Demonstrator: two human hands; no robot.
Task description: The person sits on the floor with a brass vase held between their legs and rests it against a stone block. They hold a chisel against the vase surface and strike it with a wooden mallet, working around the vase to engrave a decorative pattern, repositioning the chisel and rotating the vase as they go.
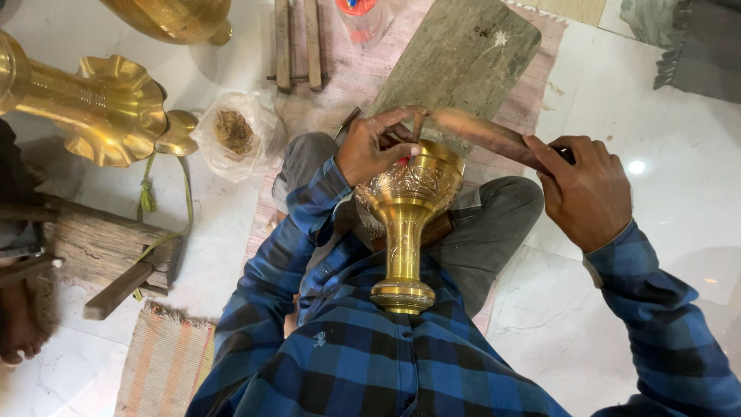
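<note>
On a pale marble floor (pixel 648 232) with a woven mat, a person in a blue checked shirt sits with an engraved brass goblet (pixel 405 224) propped on the lap (foot toward the chest). The left hand (pixel 376 147) pinches a small punch (pixel 417 127) at its bowl; the right hand (pixel 587 193) grips a wooden mallet (pixel 482 133). Other brass vessels (pixel 108 108) lie nearby.

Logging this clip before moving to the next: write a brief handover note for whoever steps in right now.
Left hand: pinches a small chisel-like punch against the rim of the engraved brass goblet-shaped vessel.
Right hand: grips a long wooden mallet stick, its end by the punch.
Vessel lies across the lap, foot toward the body.
Done: relief pattern covers the bowl's band.
Left: cannot tell how much rim work remains.
</note>
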